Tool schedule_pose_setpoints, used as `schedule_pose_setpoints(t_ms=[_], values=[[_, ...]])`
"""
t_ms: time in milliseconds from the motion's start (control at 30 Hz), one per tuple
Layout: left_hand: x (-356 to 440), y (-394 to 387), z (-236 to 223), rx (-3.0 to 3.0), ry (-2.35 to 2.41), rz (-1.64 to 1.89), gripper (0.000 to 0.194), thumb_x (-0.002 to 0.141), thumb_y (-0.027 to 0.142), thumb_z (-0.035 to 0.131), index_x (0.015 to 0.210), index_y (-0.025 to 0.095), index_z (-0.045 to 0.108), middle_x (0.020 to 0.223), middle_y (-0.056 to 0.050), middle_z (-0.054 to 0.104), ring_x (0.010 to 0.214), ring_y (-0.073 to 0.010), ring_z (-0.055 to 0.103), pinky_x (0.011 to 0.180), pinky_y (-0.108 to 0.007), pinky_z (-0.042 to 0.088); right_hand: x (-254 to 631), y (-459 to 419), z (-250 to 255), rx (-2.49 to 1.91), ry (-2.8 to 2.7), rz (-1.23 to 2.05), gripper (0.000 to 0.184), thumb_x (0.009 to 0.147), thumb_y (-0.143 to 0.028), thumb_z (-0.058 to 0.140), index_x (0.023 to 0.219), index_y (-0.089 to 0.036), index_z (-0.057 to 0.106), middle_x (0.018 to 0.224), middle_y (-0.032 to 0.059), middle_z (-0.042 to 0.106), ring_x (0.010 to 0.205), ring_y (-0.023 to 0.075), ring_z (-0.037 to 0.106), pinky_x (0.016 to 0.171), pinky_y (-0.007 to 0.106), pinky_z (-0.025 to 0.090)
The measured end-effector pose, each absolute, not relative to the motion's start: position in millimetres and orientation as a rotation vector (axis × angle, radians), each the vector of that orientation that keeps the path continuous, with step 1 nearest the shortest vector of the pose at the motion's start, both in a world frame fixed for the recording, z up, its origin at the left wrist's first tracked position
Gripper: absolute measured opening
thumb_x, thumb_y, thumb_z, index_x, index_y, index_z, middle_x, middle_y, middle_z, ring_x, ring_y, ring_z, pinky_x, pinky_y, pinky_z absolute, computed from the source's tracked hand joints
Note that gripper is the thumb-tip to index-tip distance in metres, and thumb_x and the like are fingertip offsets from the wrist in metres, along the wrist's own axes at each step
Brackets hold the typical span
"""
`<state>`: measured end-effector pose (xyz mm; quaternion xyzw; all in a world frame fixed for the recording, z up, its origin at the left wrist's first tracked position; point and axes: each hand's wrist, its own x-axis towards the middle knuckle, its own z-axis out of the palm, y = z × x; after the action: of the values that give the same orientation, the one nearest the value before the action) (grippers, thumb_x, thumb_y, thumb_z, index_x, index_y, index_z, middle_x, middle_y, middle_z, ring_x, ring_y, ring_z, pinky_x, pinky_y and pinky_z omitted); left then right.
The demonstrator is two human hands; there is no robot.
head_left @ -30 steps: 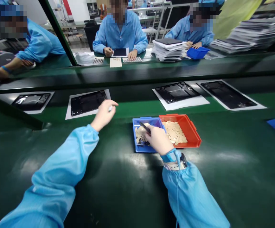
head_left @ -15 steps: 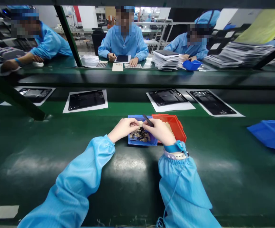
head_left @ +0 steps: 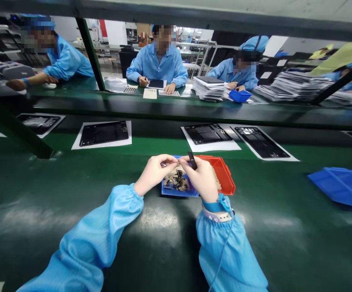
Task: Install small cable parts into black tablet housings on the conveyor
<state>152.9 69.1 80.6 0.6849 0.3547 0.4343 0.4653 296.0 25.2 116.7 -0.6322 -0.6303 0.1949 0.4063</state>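
Over a blue bin (head_left: 180, 194), my left hand (head_left: 154, 172) is pinched at the fingertips; whatever lies between them is too small to name. My right hand (head_left: 204, 178) grips black tweezers (head_left: 192, 160), held like a pen with the back end sticking up. Its fingertips meet those of the left hand, and the tweezers' tips are hidden. Small black parts and tan pieces (head_left: 178, 178) fill the blue bin. Against its right side stands a red bin (head_left: 224, 174) with tan pieces inside, partly covered by my right hand.
Tablet-like black panels (head_left: 104, 134) on white sheets lie along the far strip of the green bench (head_left: 151, 259). A blue bin (head_left: 343, 186) sits at the right. A green post (head_left: 14, 125) slants at the left. Co-workers (head_left: 157, 61) sit across, beside stacked sheets (head_left: 209, 88).
The view has tilted slightly up, so the scene sits lower. My hands stay together over the blue bin, and the tweezers stand more upright.
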Motion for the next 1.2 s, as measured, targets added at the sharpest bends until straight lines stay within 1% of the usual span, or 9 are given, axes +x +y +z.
schedule_pose_setpoints(t_ms=[200, 333, 400, 533, 633, 833, 967, 1067, 1200], values=[[145.7, 71.1, 85.2, 1.756, 0.844, 0.951, 0.007, 0.079, 0.022, 0.056, 0.079, 0.015, 0.06, 0.082, -0.003, 0.063, 0.077, -0.0149, 0.06, 0.072, -0.026, 0.048, 338.2, 30.2, 114.1, -1.933, -1.475, 0.206, 0.023, 0.079, -0.032, 0.045, 0.077, -0.017, 0.063, 0.068, 0.0047, 0.063, 0.065, 0.0193, 0.056, 0.061, 0.028, 0.039], [148.9, 67.3, 83.7, 1.795, 0.864, 0.89, 0.007, 0.082, 0.022, 0.053, 0.081, 0.016, 0.058, 0.089, -0.004, 0.064, 0.084, -0.0168, 0.061, 0.076, -0.029, 0.049, 368.7, 31.4, 110.2, -2.071, -1.516, 0.291, 0.022, 0.076, -0.031, 0.047, 0.068, -0.016, 0.062, 0.062, 0.0035, 0.061, 0.059, 0.0177, 0.054, 0.058, 0.028, 0.038], [154.4, 63.7, 80.3, 1.733, 0.873, 0.891, 0.011, 0.082, 0.024, 0.054, 0.089, 0.017, 0.058, 0.097, -0.006, 0.064, 0.092, -0.0187, 0.061, 0.077, -0.029, 0.05, 368.4, 30.0, 112.3, -2.056, -1.548, 0.339, 0.023, 0.075, -0.032, 0.048, 0.067, -0.016, 0.062, 0.059, 0.0017, 0.059, 0.056, 0.0164, 0.052, 0.056, 0.027, 0.037], [165.6, 57.0, 72.6, 1.512, 0.766, 0.86, 0.035, 0.082, 0.029, 0.057, 0.114, 0.016, 0.05, 0.119, -0.013, 0.058, 0.104, -0.0209, 0.06, 0.082, -0.032, 0.051, 345.5, 21.1, 126.9, -1.951, -1.577, 0.379, 0.025, 0.077, -0.036, 0.049, 0.071, -0.016, 0.061, 0.061, 0.0002, 0.058, 0.056, 0.0144, 0.051, 0.055, 0.026, 0.037], [168.7, 53.1, 71.9, 1.412, 0.647, 0.853, 0.037, 0.081, 0.025, 0.059, 0.116, 0.017, 0.049, 0.126, -0.013, 0.054, 0.106, -0.0215, 0.06, 0.079, -0.029, 0.052, 327.9, 11.6, 138.9, -1.851, -1.62, 0.432, 0.027, 0.079, -0.038, 0.049, 0.07, -0.016, 0.061, 0.06, -0.0003, 0.056, 0.054, 0.0133, 0.049, 0.053, 0.025, 0.036], [165.9, 48.9, 79.5, 1.374, 0.687, 0.818, 0.02, 0.079, 0.025, 0.06, 0.095, 0.013, 0.063, 0.09, -0.009, 0.07, 0.082, -0.019, 0.067, 0.059, -0.023, 0.054, 317.7, 3.8, 145.5, -1.792, -1.607, 0.448, 0.027, 0.079, -0.038, 0.049, 0.071, -0.016, 0.061, 0.059, -0.0006, 0.055, 0.051, 0.0126, 0.047, 0.051, 0.024, 0.036], [164.1, 50.7, 81.1, 1.374, 0.761, 0.807, 0.019, 0.082, 0.023, 0.057, 0.095, 0.014, 0.067, 0.086, -0.008, 0.071, 0.075, -0.0162, 0.067, 0.056, -0.021, 0.054, 330.5, 10.2, 140.4, -1.819, -1.542, 0.317, 0.026, 0.08, -0.036, 0.046, 0.072, -0.016, 0.062, 0.065, 0.0025, 0.061, 0.058, 0.0154, 0.053, 0.056, 0.026, 0.039], [163.3, 51.8, 80.5, 1.399, 0.817, 0.822, 0.021, 0.082, 0.024, 0.057, 0.097, 0.014, 0.067, 0.085, -0.008, 0.071, 0.079, -0.0172, 0.067, 0.053, -0.02, 0.054, 352.3, 17.2, 131.1, -2.064, -1.467, 0.137, 0.025, 0.081, -0.032, 0.044, 0.076, -0.016, 0.064, 0.072, 0.0066, 0.066, 0.067, 0.0194, 0.058, 0.061, 0.029, 0.041], [163.3, 50.3, 80.4, 1.434, 0.861, 0.846, 0.024, 0.083, 0.027, 0.054, 0.1, 0.014, 0.066, 0.082, -0.007, 0.069, 0.074, -0.0166, 0.066, 0.051, -0.021, 0.054, 379.9, 24.4, 114.2, -2.305, -1.461, 0.156, 0.015, 0.071, -0.03, 0.058, 0.068, -0.017, 0.066, 0.07, 0.0075, 0.067, 0.071, 0.0235, 0.062, 0.062, 0.031, 0.042]])
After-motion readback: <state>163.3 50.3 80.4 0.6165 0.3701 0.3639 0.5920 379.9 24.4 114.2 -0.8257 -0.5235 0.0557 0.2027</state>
